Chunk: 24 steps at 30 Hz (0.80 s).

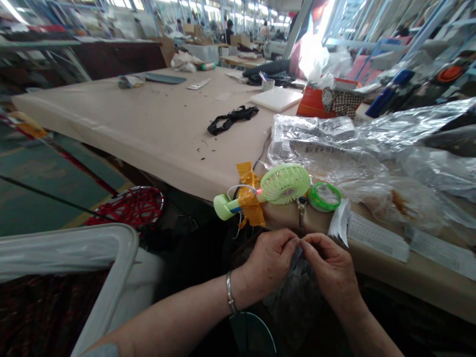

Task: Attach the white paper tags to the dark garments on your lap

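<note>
My left hand (267, 259), with a silver bangle at the wrist, is closed in a pinch just in front of the table edge. Its fingertips meet those of my right hand (332, 264), also pinched closed. Whatever lies between the fingertips is too small and hidden to name. Below the hands hangs a dim, greyish see-through material (297, 292), perhaps plastic; I cannot tell whether the fingers hold it. Just beyond them, a light green fan (285, 183) is fixed to the table edge with orange tape (253, 204). A green tape roll (324, 197) sits right of the fan.
Crumpled clear plastic (330, 144) and printed paper slips (377, 235) cover the table's right side. A black strap-like piece (232, 119) and a white board (277, 99) lie farther back. A white bin (128, 248) with dark red contents stands at left, near a red-wrapped round frame (128, 206).
</note>
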Each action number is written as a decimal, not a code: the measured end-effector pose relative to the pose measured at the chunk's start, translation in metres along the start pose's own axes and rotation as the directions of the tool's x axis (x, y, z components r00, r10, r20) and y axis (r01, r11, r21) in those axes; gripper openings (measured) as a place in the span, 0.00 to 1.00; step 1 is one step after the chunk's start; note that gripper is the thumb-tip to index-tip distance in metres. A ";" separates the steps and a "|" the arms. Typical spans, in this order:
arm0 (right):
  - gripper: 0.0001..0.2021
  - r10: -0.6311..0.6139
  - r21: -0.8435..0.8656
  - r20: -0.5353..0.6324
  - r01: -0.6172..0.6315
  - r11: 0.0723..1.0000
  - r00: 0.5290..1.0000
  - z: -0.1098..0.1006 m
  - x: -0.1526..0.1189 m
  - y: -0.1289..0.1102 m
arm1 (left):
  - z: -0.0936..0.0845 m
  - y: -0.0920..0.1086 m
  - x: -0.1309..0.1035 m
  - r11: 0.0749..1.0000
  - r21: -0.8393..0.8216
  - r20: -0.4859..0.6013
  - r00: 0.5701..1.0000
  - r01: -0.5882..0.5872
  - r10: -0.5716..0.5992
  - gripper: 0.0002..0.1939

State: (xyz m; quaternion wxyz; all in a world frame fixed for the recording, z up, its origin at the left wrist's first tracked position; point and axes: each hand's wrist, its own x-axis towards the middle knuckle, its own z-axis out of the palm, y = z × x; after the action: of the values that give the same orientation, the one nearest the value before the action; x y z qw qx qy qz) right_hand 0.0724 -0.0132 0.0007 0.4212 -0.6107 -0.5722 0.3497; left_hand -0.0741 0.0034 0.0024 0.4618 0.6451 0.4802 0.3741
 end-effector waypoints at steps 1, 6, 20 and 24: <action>0.10 -0.018 -0.014 -0.005 0.018 1.000 1.000 0.000 0.000 0.000 | -0.001 0.000 0.000 1.000 0.023 -0.002 1.000 -0.016 0.016 0.12; 0.09 -0.086 -0.060 -0.051 0.083 0.995 0.995 0.000 0.002 0.000 | -0.002 -0.003 0.002 0.991 0.116 -0.002 0.997 -0.071 0.071 0.14; 0.07 -0.186 -0.120 -0.069 0.177 0.977 0.980 0.000 0.006 0.007 | -0.002 -0.005 0.008 0.985 0.129 -0.004 0.993 -0.119 0.120 0.15; 0.07 -0.190 -0.128 -0.063 0.180 0.975 0.980 -0.001 0.006 0.006 | -0.002 -0.004 0.010 0.985 0.123 -0.009 0.992 -0.122 0.124 0.14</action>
State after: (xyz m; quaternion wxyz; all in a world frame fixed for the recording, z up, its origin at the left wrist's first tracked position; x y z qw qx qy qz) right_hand 0.0762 -0.0069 -0.0045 0.4351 -0.5920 -0.6306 0.2501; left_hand -0.0746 0.0138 -0.0009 0.3935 0.6974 0.4654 0.3771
